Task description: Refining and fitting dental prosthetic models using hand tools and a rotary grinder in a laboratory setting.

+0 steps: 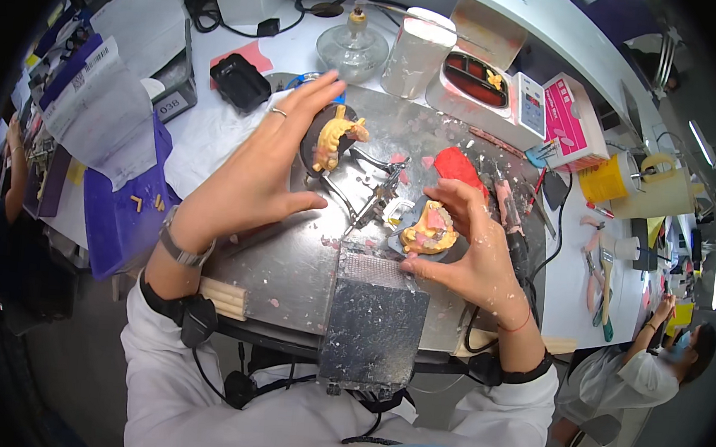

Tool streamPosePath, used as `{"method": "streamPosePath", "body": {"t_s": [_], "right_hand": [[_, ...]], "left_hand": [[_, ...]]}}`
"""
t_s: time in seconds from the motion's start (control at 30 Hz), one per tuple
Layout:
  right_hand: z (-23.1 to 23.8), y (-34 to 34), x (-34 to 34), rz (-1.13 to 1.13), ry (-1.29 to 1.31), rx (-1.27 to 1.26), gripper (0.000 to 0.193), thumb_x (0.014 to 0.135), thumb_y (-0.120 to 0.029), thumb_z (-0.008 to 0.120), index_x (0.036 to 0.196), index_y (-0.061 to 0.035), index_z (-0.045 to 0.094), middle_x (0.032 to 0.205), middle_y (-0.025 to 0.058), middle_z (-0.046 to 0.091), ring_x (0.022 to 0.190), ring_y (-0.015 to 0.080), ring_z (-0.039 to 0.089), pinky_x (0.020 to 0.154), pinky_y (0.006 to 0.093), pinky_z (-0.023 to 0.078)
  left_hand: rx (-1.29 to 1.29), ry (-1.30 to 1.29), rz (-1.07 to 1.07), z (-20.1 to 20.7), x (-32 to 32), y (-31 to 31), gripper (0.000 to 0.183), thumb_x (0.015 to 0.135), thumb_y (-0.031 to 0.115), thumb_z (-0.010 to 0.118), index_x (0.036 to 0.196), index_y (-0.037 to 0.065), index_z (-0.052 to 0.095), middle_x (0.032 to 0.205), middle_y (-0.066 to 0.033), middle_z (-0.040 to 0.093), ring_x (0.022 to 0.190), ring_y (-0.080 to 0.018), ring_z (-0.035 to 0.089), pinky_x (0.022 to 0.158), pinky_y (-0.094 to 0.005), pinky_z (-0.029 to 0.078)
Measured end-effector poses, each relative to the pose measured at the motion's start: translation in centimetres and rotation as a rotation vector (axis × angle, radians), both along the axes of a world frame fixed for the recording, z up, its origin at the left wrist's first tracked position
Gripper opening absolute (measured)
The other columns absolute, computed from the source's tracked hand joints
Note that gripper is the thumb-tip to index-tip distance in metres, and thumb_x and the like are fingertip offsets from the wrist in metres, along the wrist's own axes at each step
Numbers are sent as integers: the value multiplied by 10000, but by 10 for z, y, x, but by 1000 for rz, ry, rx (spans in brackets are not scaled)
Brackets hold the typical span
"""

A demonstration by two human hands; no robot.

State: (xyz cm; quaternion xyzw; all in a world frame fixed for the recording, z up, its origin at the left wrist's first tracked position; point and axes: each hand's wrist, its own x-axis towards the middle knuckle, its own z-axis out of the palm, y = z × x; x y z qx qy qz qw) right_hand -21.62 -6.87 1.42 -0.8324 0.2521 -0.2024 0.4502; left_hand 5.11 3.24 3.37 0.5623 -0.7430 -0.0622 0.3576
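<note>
A metal dental articulator (377, 187) lies opened out on the steel work plate (287, 281). Its left half bears a yellow dental cast (330, 143) on a dark round base. On its right half sits another yellow dental cast (425, 238) with pink wax and a row of teeth. My left hand (267, 163) is open beside the left cast, fingers stretched out and thumb apart, holding nothing. Around the right cast curve the fingers and thumb of my right hand (481, 245), gripping it by its sides.
Behind stand a glass spirit lamp (352, 47) and a wax heater (479, 95). Red wax (461, 168) lies right of the articulator, near a wax-smeared tool (508, 207). A dark block (374, 333) juts from the front edge. A purple tray (121, 228) stands left.
</note>
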Motion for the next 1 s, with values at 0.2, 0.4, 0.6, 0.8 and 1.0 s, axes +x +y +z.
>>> {"method": "streamPosePath", "body": {"t_s": [0.2,0.4,0.6,0.8,1.0], "right_hand": [[5,-27,1,20,-244,207,742,647,-18,818,1226,-46,357,1337,227,481,1241,223,488,1054,342,394],[11,-43,1,-91,-487,583,621,733,19,753,1260,1,425,1412,198,428,1167,217,553,983,331,465],[7,-33,14,-160,-593,346,654,922,-320,593,1420,11,330,1327,167,507,1106,203,586,963,327,463],[11,-34,15,-226,-429,216,674,950,-457,405,1445,-11,309,1156,154,589,997,174,613,916,293,468],[13,-37,11,-195,-334,180,681,929,-480,422,1439,-37,337,1088,134,620,988,153,610,912,280,466]], "left_hand": [[279,437,60,-7,-6,-7,852,642,-25,807,1376,63,383,1287,-135,525,1106,-199,593,789,-281,569],[10,136,177,-10,-18,2,756,552,320,884,1133,-53,575,819,-131,671,681,-186,669,598,-272,531],[-56,101,179,-7,-40,2,752,536,345,880,1112,-49,601,841,-102,696,708,-155,683,580,-237,536],[18,-5,179,2,-48,1,711,516,321,878,1050,-61,607,810,-93,696,673,-162,677,629,-245,532],[28,-16,137,-1,-49,-2,692,520,280,871,1062,-54,601,839,-114,712,717,-171,693,650,-238,533]]}}
